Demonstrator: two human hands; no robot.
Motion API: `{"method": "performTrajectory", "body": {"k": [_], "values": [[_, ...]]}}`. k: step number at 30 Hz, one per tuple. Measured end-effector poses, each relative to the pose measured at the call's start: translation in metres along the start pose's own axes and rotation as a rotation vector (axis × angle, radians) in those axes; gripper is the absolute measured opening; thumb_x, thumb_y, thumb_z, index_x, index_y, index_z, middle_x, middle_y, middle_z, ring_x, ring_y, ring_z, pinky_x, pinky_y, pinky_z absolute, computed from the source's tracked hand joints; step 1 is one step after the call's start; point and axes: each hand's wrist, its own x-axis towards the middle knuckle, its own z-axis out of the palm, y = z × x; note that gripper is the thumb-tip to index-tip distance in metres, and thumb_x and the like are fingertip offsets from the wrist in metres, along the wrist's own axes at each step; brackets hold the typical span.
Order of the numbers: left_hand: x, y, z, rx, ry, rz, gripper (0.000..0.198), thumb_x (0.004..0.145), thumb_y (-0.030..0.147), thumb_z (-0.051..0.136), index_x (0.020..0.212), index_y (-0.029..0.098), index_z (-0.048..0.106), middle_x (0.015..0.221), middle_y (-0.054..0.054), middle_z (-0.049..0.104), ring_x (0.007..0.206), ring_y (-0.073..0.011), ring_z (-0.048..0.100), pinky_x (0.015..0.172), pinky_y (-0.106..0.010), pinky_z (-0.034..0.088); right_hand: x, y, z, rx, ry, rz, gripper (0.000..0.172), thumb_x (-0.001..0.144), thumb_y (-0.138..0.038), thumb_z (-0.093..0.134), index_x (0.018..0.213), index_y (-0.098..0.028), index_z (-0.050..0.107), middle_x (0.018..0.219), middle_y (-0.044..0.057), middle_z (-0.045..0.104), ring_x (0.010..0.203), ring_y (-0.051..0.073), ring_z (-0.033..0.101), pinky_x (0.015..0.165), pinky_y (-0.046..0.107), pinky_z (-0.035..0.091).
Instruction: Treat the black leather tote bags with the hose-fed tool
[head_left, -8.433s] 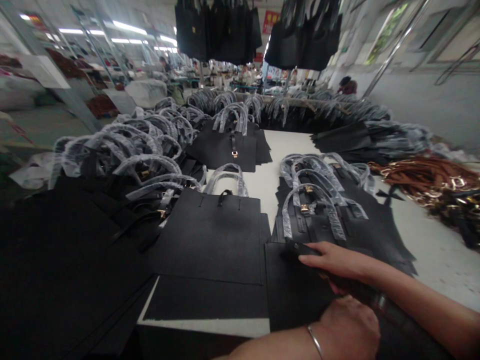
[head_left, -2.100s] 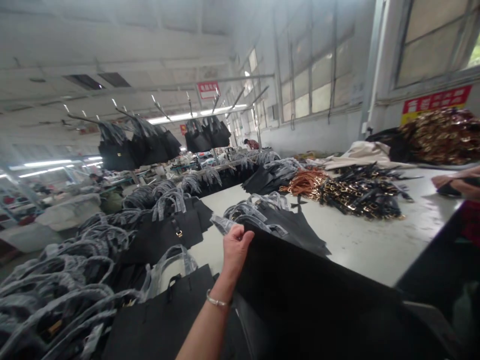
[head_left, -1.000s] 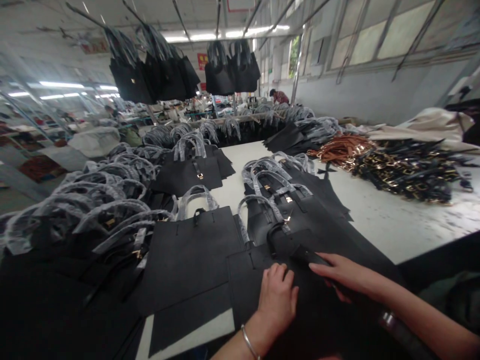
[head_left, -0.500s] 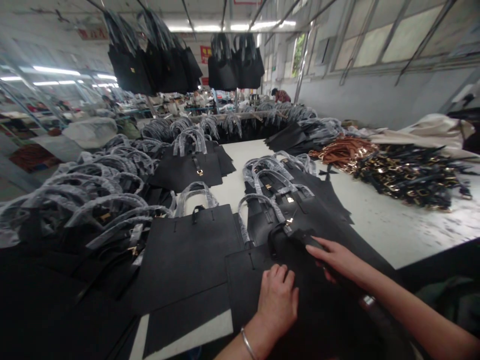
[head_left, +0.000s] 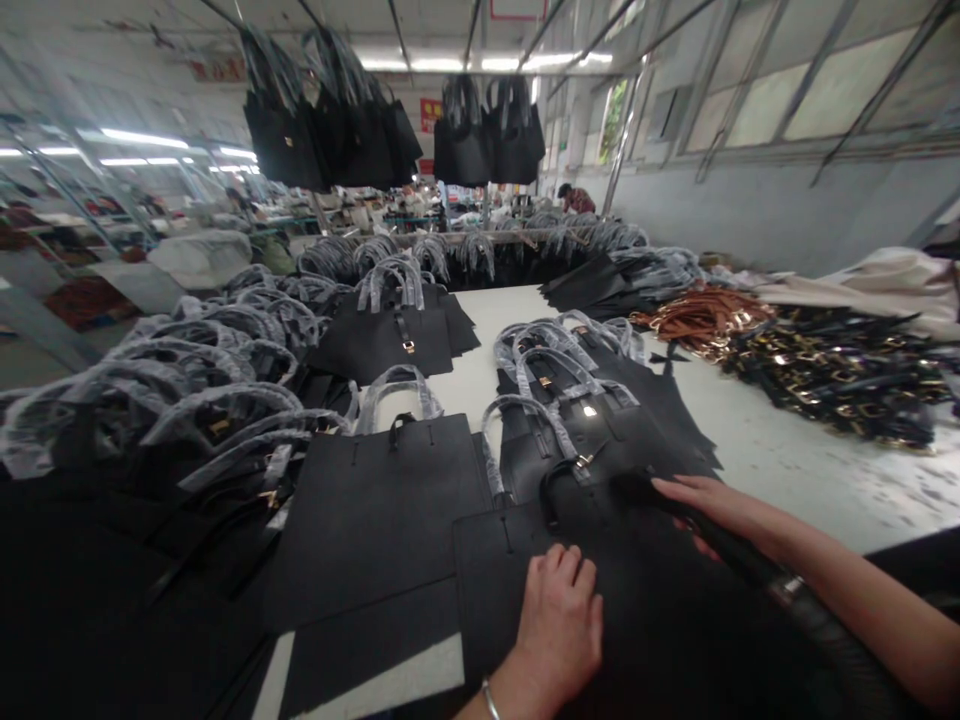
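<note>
Near black bag (head_left: 487, 570) is apparently steadied under curled left hand (head_left: 559, 625), any pinch unseen, while dark tool (head_left: 742, 557) is gripped by right hand (head_left: 724, 510).

**Pale tabletop (head_left: 765, 450), crowded with black bags and strap piles**

Along the left, a heap of bags with film-wrapped handles (head_left: 255, 393). Near the middle, a flat centre bag (head_left: 390, 500), partly over a black panel (head_left: 375, 632), with a pale sliver of tabletop in front. Farther back, a small stack of buckled bags (head_left: 382, 345). To the right, a front-right bag (head_left: 486, 570) at the near end of an overlapping row of bags (head_left: 626, 430). Beyond, brown straps (head_left: 705, 315) beside black straps with gold-coloured hardware (head_left: 840, 375), and behind those, cream cloth (head_left: 885, 280). Dark flecks on the right-hand surface.
</note>
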Motion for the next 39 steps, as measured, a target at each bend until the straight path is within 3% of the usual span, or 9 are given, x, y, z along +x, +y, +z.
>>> {"method": "performTrajectory", "body": {"k": [5, 10, 15, 17, 24, 29, 33, 39], "values": [[0.000, 0.000, 0.002, -0.017, 0.028, 0.004, 0.029, 0.089, 0.023, 0.050, 0.118, 0.022, 0.056, 0.127, -0.007, 0.056, 0.117, -0.0264, 0.045, 0.102, -0.047, 0.039, -0.003, -0.002, -0.001, -0.044, -0.003, -0.075, 0.048, 0.084, -0.064, 0.059, 0.103, -0.020, 0.052, 0.061, -0.003, 0.059, 0.038, 0.012, 0.056, 0.033, 0.019, 0.043], [0.001, 0.001, 0.002, 0.012, 0.037, 0.015, 0.026, 0.087, 0.022, 0.052, 0.113, 0.023, 0.057, 0.123, -0.005, 0.057, 0.115, -0.0251, 0.046, 0.101, -0.046, 0.041, -0.011, 0.009, -0.001, -0.076, -0.049, -0.027, 0.052, 0.085, -0.066, 0.054, 0.107, -0.019, 0.053, 0.061, -0.003, 0.057, 0.039, 0.013, 0.056, 0.033, 0.020, 0.041], [0.001, 0.001, 0.000, 0.043, 0.048, 0.030, 0.025, 0.088, 0.023, 0.052, 0.113, 0.022, 0.056, 0.123, -0.005, 0.057, 0.113, -0.0244, 0.047, 0.098, -0.044, 0.042, -0.011, -0.002, 0.018, -0.177, 0.221, -0.271, 0.057, 0.088, -0.057, 0.054, 0.132, -0.020, 0.048, 0.062, -0.003, 0.057, 0.043, 0.016, 0.059, 0.038, 0.024, 0.047], [-0.001, -0.001, 0.001, 0.056, 0.057, 0.066, 0.023, 0.089, 0.025, 0.051, 0.111, 0.021, 0.056, 0.120, -0.006, 0.059, 0.111, -0.0243, 0.049, 0.095, -0.042, 0.044, -0.020, -0.007, 0.028, -0.227, 0.252, -0.331, 0.065, 0.087, -0.055, 0.055, 0.139, -0.019, 0.044, 0.059, -0.004, 0.057, 0.044, 0.017, 0.061, 0.040, 0.025, 0.049], [-0.009, -0.010, 0.014, 0.120, 0.030, 0.335, 0.010, 0.087, 0.022, 0.050, 0.089, 0.016, 0.058, 0.086, -0.007, 0.062, 0.085, -0.0212, 0.057, 0.078, -0.033, 0.049, -0.042, 0.000, 0.076, -0.266, -0.206, -0.181, 0.073, 0.082, -0.055, 0.061, 0.143, -0.019, 0.043, 0.059, -0.007, 0.054, 0.035, 0.012, 0.056, 0.030, 0.019, 0.041], [-0.009, -0.012, 0.013, 0.120, 0.026, 0.385, 0.009, 0.084, 0.022, 0.053, 0.085, 0.015, 0.058, 0.083, -0.007, 0.062, 0.078, -0.0200, 0.058, 0.070, -0.031, 0.049, -0.026, -0.016, 0.102, -0.403, -0.276, -0.219, 0.070, 0.085, -0.053, 0.062, 0.141, -0.013, 0.045, 0.055, -0.006, 0.055, 0.035, 0.012, 0.055, 0.030, 0.019, 0.040], [-0.009, -0.013, 0.013, 0.097, 0.033, 0.367, 0.008, 0.083, 0.022, 0.055, 0.084, 0.015, 0.058, 0.081, -0.007, 0.063, 0.078, -0.0195, 0.059, 0.068, -0.031, 0.048, -0.021, -0.036, 0.098, -0.477, -0.353, -0.229, 0.064, 0.085, -0.054, 0.062, 0.136, -0.016, 0.050, 0.057, -0.005, 0.057, 0.037, 0.013, 0.057, 0.032, 0.018, 0.042], [-0.009, -0.015, 0.019, 0.075, 0.043, 0.364, 0.010, 0.083, 0.023, 0.056, 0.079, 0.015, 0.059, 0.076, -0.008, 0.063, 0.074, -0.0194, 0.060, 0.063, -0.030, 0.047, -0.023, -0.049, 0.081, -0.566, -0.396, -0.071, 0.064, 0.081, -0.058, 0.067, 0.130, -0.017, 0.055, 0.056, -0.004, 0.059, 0.036, 0.012, 0.055, 0.032, 0.019, 0.043]]}}
